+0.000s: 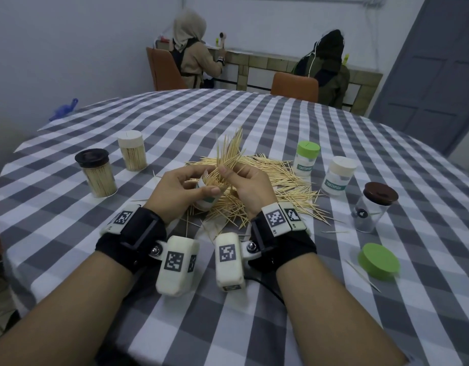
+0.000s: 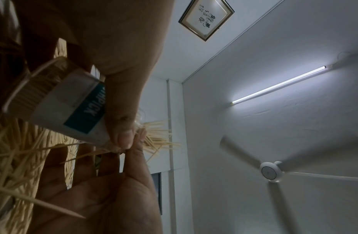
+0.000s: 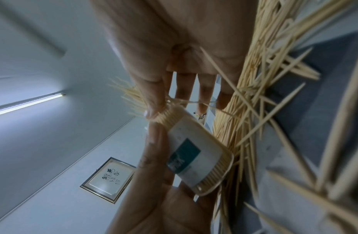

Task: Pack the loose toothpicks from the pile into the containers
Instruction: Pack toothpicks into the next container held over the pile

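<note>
My left hand [image 1: 201,182] grips a small clear toothpick container [image 1: 205,199] with a white and teal label, tilted over the near edge of the pile. It shows closer as the container [image 2: 73,102] and as the container [image 3: 196,158], packed with toothpicks. At its mouth my right hand [image 1: 232,172] pinches a fanned bunch of toothpicks [image 1: 229,151], whose tips stick up and away from me. The loose pile [image 1: 275,178] spreads over the checked tablecloth, behind and right of both hands.
Two filled jars stand at left: a dark-lidded one [image 1: 97,173] and a white-lidded one [image 1: 133,150]. At right stand a green-lidded container [image 1: 306,158], a white-lidded one [image 1: 339,175] and a brown-lidded clear jar [image 1: 373,207]. A loose green lid [image 1: 378,261] lies near right. Two people sit beyond the table.
</note>
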